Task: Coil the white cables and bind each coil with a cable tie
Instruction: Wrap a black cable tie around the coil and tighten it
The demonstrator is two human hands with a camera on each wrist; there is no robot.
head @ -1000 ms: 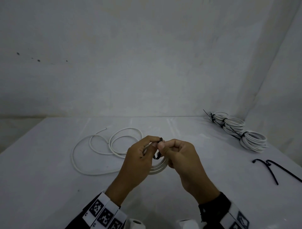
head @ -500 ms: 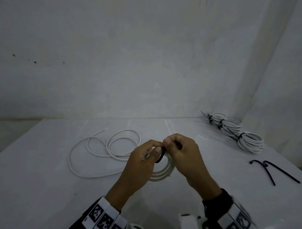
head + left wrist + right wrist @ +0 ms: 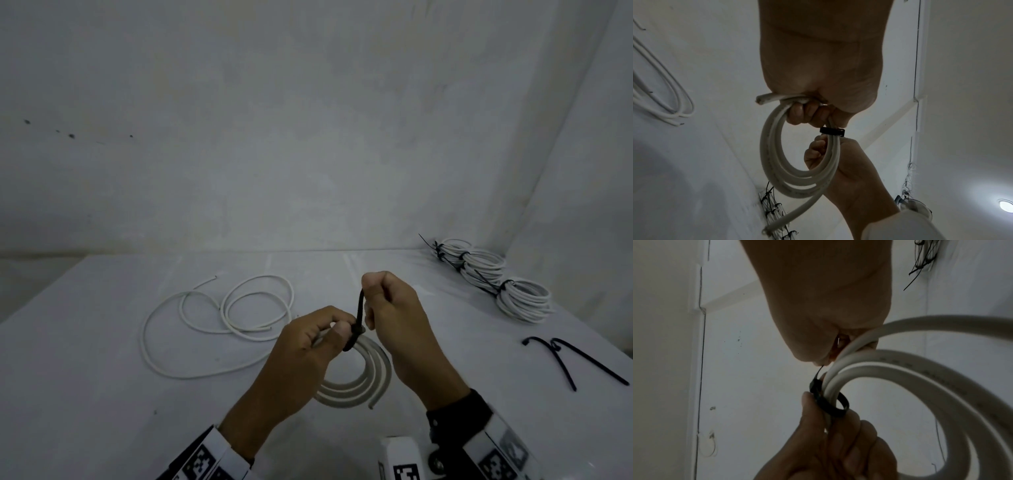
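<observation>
The table (image 3: pixel 102 394) is draped in white cloth and fills the lower half of the head view, with pale walls (image 3: pixel 308 137) behind it. On it at about 10 o'clock from the hands a loose cable (image 3: pixel 191 329) sprawls in wide open loops. At 2 o'clock, near the far right corner, lie three bound coils (image 3: pixel 493 277) in a row, each cinched with a black tie, touching or nearly touching one another. At 3 o'clock, close to the right edge, lie spare ties (image 3: pixel 579 363), black and bent, well apart from the coils.

Held above the table in the middle is the coil (image 3: pixel 356 380), a few turns of thick white cable (image 3: pixel 777 159); one cut end sticks out beside the left fingers and another hangs at the bottom of the ring. The left hand (image 3: pixel 308 349) grips the bundled turns at the top of the ring, fingers curled round them and thumb lying just beside the tie. The right hand (image 3: pixel 397 318) is closed in a fist at 1 o'clock from the left, pinching the free tail of the tie (image 3: pixel 358 322), which rises taut from the bundle into its fingers. The tie's loop (image 3: pixel 830 402) circles the turns but looks slack, with a gap showing on one side.
</observation>
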